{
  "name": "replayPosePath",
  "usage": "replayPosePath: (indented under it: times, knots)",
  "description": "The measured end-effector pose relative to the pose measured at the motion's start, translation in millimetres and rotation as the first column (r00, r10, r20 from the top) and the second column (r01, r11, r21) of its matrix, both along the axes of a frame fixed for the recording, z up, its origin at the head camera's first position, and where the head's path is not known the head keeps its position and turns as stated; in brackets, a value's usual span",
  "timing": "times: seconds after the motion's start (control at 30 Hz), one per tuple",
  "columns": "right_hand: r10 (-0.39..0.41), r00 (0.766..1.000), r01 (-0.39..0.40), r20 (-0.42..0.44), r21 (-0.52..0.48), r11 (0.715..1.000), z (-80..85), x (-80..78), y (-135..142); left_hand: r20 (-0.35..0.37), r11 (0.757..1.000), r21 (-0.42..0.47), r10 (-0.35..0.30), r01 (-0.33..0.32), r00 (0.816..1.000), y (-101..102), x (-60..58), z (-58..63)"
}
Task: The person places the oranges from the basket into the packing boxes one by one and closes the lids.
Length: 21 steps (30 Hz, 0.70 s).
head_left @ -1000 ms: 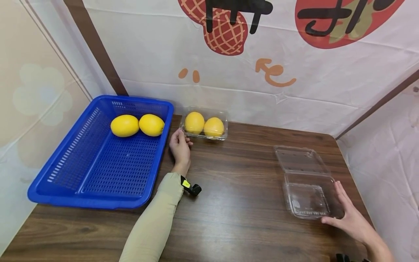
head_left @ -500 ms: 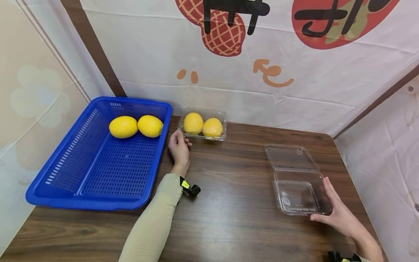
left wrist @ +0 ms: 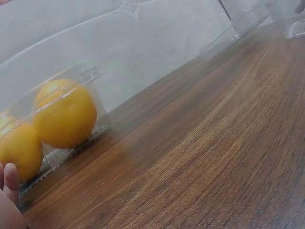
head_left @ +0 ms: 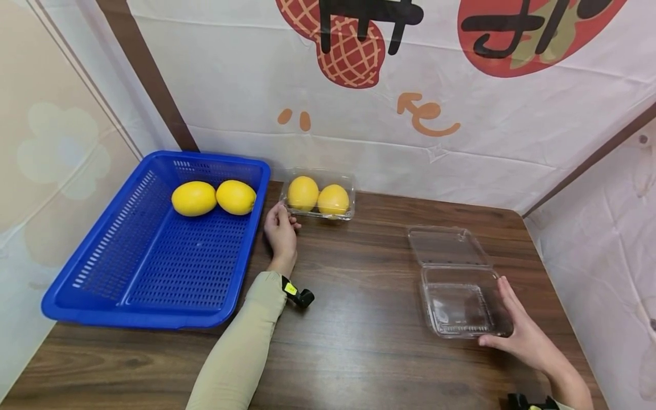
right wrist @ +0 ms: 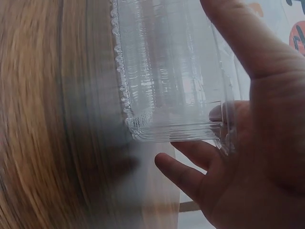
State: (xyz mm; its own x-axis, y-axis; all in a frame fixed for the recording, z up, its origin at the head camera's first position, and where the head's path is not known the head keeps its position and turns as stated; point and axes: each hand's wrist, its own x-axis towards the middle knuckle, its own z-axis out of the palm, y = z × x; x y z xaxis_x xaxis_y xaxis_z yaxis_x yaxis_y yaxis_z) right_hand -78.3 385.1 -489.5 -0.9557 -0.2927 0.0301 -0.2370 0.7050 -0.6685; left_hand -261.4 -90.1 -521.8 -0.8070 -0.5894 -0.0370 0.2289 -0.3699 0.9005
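While my eyes run from the left edge of the wooden table (head_left: 359, 319), a blue basket (head_left: 154, 267) comes first, with two yellow lemons (head_left: 213, 197) lying side by side near its far wall. Just right of the basket rests my left hand (head_left: 280, 232), palm down on the wood, its fingers loosely curled against the near left corner of a closed clear box (head_left: 319, 193). That box sits at the back of the table, against the printed cloth, and holds two more lemons (left wrist: 64, 114) touching each other. From the left wrist view only a fingertip (left wrist: 10, 177) shows beside the box wall, so I cannot tell whether I truly grip it. Farther right, well apart from that box, lies an empty clear clamshell (head_left: 461, 302) with its lid folded open and flat toward the back. At its near right corner is my right hand (head_left: 523, 336): the fingers lie straight along the side wall and the thumb touches the front rim.
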Motion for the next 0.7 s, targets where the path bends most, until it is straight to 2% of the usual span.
replayPosePath:
  times: [0.37,0.7]
  knots:
    - [0.047,0.998,-0.048,-0.045,-0.020,0.999,-1.6,-0.1,-17,-0.009,1.000,-0.021,0.002,-0.002,1.000,1,1.1,0.0]
    - [0.029,0.999,-0.029,-0.037,0.003,1.000,-0.4,-1.0,-37,-0.014,1.000,-0.013,-0.007,0.007,1.000,1,1.4,0.3]
